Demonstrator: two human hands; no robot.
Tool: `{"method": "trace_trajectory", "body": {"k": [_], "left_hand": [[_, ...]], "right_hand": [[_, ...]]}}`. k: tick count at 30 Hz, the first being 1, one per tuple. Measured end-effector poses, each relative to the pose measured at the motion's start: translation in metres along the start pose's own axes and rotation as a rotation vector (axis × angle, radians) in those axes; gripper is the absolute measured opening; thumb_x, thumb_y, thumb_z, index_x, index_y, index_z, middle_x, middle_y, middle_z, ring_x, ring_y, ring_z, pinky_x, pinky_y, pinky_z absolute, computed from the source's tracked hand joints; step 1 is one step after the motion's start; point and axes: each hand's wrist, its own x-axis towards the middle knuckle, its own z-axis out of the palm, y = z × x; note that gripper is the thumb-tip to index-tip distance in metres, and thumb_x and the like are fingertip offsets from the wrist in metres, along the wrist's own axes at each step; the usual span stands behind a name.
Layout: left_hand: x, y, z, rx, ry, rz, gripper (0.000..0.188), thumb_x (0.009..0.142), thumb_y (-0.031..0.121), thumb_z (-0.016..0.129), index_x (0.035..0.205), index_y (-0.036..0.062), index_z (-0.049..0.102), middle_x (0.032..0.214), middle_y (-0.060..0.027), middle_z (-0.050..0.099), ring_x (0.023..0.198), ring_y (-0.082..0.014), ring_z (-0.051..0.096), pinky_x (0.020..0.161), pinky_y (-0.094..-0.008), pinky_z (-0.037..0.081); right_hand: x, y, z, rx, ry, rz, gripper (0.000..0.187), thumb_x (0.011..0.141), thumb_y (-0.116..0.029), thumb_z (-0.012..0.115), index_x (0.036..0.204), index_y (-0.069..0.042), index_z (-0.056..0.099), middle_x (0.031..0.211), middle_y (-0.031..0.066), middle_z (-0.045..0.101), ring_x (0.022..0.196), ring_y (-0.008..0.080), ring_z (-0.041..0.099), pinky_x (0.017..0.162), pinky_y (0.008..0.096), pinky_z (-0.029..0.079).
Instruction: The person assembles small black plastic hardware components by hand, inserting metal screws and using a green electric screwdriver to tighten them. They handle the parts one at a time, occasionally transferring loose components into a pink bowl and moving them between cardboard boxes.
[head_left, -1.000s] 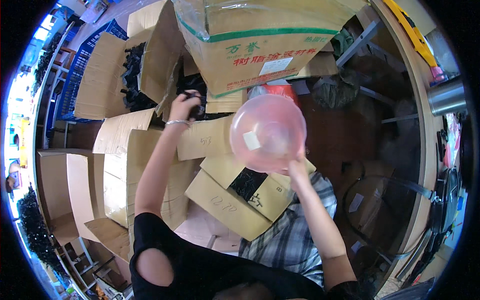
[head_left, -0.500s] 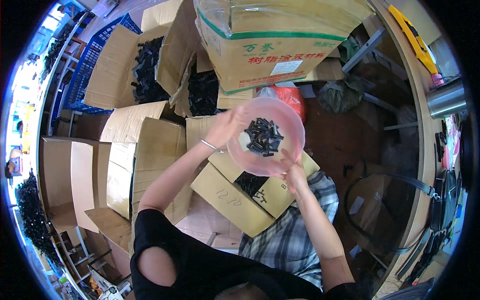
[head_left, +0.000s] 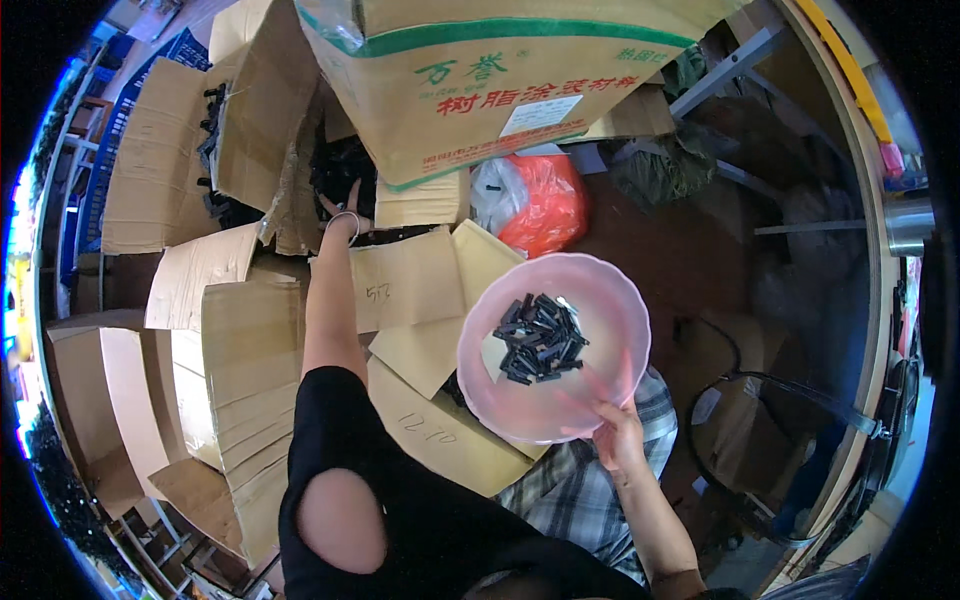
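A translucent pink plastic bowl (head_left: 475, 400) is held above my lap, tilted so its inside faces me. My right hand (head_left: 620, 437) grips its near right rim, thumb inside. On the bowl's bottom lies a pile of small black stick-like pieces (head_left: 540, 340), with a pale flat piece (head_left: 493, 354) beside them. My left hand (head_left: 349, 212), a bracelet at its wrist, reaches out to an open carton of black pieces (head_left: 345, 165). Its fingers are spread over the carton's near edge, and I see nothing in them. The fingertips partly blend with the dark contents.
A large brown carton (head_left: 520, 75) with green bands stands ahead. Red and clear plastic bags (head_left: 550, 200) sit below it. Another carton of black pieces (head_left: 225, 210) is at far left. Yellowish carton flaps (head_left: 430, 430) lie under the bowl. A wooden table edge (head_left: 868, 300) runs along the right.
My left hand has left the bowl and moved left and away to the carton of black pieces. The bowl, now in my right hand alone, has come nearer and slightly right.
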Motion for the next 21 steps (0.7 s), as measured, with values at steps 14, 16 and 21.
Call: {"method": "trace_trajectory", "body": {"k": [14,16,21], "left_hand": [[0.029,-0.012,0.012,-0.137,-0.083,-0.044,0.110,0.052,0.054,0.075,0.141,0.0245,0.018,0.145,-0.0164,0.017,0.133,-0.0354,0.019,0.108,-0.0409,0.023],[0.004,0.021,-0.003,-0.300,-0.127,0.010,0.097,0.058,0.040,0.074,0.139,0.0153,0.027,0.138,-0.0163,0.036,0.128,-0.0314,0.032,0.107,-0.0383,0.027],[0.003,-0.014,-0.007,-0.543,0.073,-0.111,0.089,0.060,0.022,0.072,0.138,0.0127,0.031,0.134,-0.0151,0.040,0.121,-0.0296,0.041,0.097,-0.0373,0.037]], "right_hand": [[0.027,0.003,0.001,-0.076,-0.074,0.041,0.079,0.081,0.005,0.045,0.142,-0.032,0.009,0.136,0.0129,0.036,0.103,0.0367,0.056,0.066,0.0452,0.056],[0.023,0.001,0.008,-0.043,-0.016,0.026,0.078,0.081,0.004,0.044,0.141,-0.032,0.010,0.136,0.0121,0.037,0.103,0.0364,0.056,0.066,0.0449,0.056],[0.028,0.003,0.006,-0.048,-0.069,0.040,0.077,0.081,0.004,0.045,0.141,-0.031,0.012,0.134,0.0120,0.040,0.103,0.0362,0.056,0.066,0.0453,0.056]]}}
